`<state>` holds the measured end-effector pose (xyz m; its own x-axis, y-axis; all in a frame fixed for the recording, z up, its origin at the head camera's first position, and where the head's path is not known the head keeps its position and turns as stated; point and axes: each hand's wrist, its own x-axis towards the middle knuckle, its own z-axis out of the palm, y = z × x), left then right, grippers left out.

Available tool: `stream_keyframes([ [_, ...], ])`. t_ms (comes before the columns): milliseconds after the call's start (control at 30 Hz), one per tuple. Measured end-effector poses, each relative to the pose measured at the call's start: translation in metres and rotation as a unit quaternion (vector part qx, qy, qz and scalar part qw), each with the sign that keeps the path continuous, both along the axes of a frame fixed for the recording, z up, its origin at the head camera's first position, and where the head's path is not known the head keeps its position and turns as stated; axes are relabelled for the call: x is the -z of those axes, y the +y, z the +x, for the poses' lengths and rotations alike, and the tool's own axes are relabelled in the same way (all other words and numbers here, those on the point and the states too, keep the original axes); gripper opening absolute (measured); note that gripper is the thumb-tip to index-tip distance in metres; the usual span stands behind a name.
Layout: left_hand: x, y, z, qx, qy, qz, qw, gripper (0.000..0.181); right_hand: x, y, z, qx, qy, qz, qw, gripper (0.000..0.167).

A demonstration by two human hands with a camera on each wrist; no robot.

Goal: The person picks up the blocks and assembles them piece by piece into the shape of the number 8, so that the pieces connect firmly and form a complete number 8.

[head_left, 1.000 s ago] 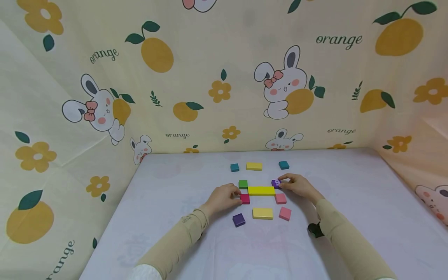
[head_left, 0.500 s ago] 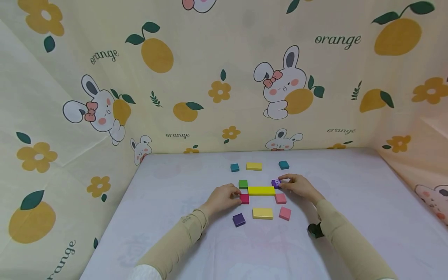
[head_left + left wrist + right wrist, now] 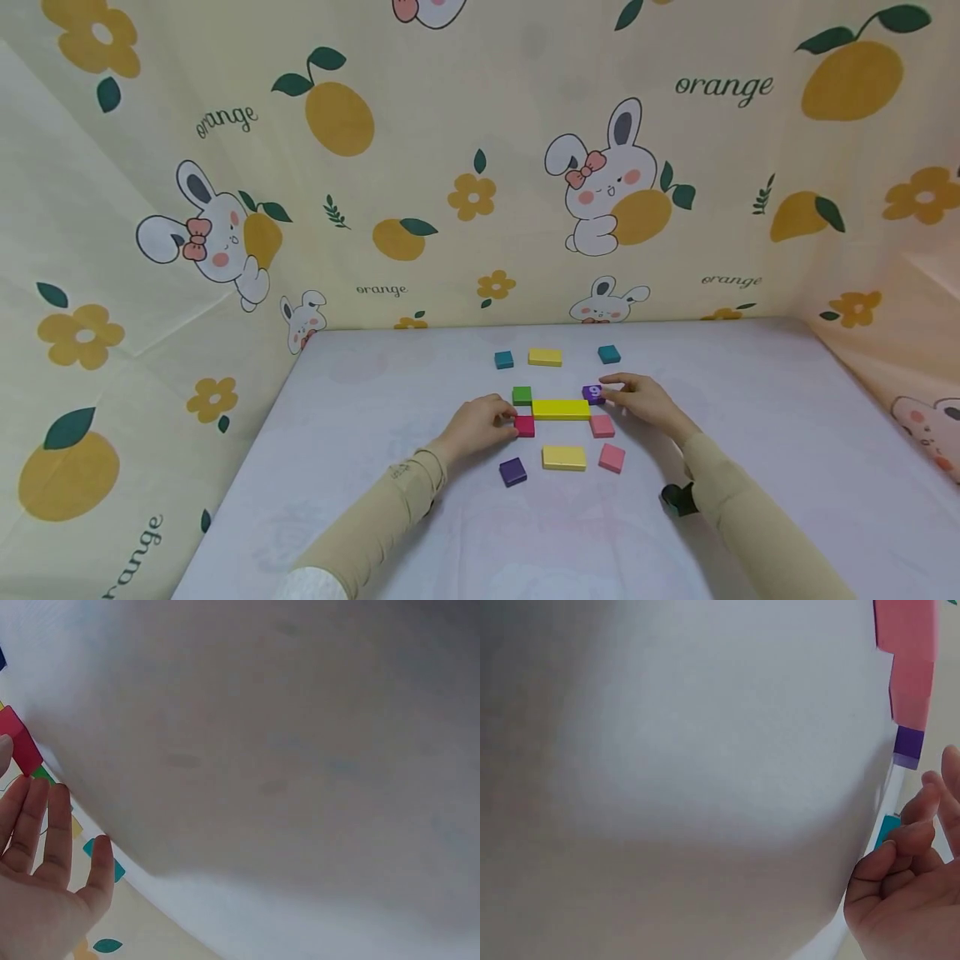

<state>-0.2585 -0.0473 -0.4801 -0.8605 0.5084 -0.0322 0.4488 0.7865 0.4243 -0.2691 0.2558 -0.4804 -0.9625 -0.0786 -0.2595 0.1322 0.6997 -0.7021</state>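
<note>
While the left hand (image 3: 480,423), loosely curved, touches the red block (image 3: 526,427) at eight o'clock from the long yellow bar (image 3: 561,410), though whether it pinches I cannot tell, the right hand (image 3: 642,400), thumb and forefinger parted and gripping nothing, sits just beside the purple block (image 3: 592,394) at two o'clock.
</note>
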Motion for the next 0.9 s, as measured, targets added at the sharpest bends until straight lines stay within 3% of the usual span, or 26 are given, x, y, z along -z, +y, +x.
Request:
stream_keyframes([
  [333,-0.002,0.001,0.001,-0.001,-0.005,0.002,1.0000,0.030,-0.012,0.002,0.015,-0.012,0.025,0.029,0.9992,0.048],
  [633,0.000,0.001,-0.001,0.004,0.009,-0.001,1.0000,0.029,-0.019,0.006,0.031,-0.052,0.042,0.026,0.9974,0.045],
  [900,0.000,0.001,-0.001,0.000,0.004,-0.001,1.0000,0.030,-0.021,0.008,0.049,-0.097,0.033,0.016,0.9946,0.030],
])
